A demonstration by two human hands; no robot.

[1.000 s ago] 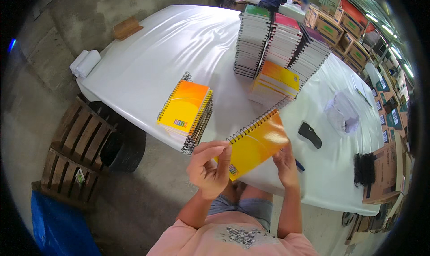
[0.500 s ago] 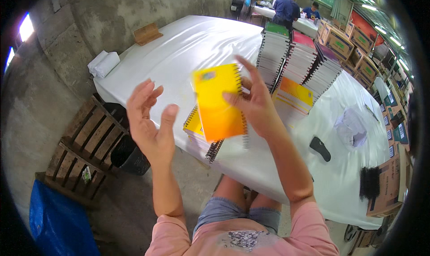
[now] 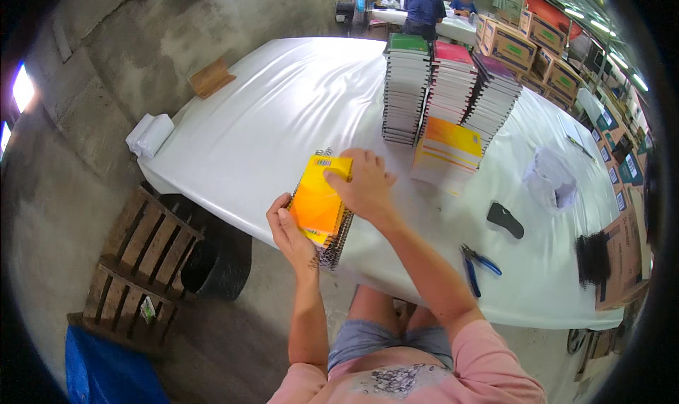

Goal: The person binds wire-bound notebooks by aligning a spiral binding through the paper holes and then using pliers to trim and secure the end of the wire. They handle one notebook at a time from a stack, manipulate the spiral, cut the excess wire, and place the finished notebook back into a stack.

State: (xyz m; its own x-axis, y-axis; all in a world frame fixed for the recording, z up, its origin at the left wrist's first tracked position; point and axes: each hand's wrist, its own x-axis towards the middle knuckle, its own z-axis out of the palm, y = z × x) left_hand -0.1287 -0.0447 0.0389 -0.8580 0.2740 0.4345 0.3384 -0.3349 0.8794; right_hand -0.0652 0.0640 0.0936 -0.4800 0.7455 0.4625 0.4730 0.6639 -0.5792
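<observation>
A yellow-and-orange spiral notebook (image 3: 316, 204) lies slightly askew on a small stack of spiral notebooks (image 3: 335, 245) at the table's near edge, its barcode side up. My left hand (image 3: 292, 233) is closed round the left, near side of this pile, thumb along the edge. With its thumb on the cover and its fingers past the wire edge, my right hand (image 3: 368, 185) grips the top notebook's far right side. Part of the wire binding is hidden by that hand.
Tall notebook stacks with green (image 3: 408, 44), red (image 3: 453, 53) and purple (image 3: 497, 68) covers stand beyond a yellow pile (image 3: 453, 141). Blue-handled pliers (image 3: 478, 268), a black object (image 3: 505, 220) and a clear plastic bag (image 3: 550, 181) lie right. Cartons (image 3: 506, 44) and two people are farther back.
The notebook has come down from the air onto the small stack and now shows its barcode side. My left hand has moved from open and apart to the pile's side.
</observation>
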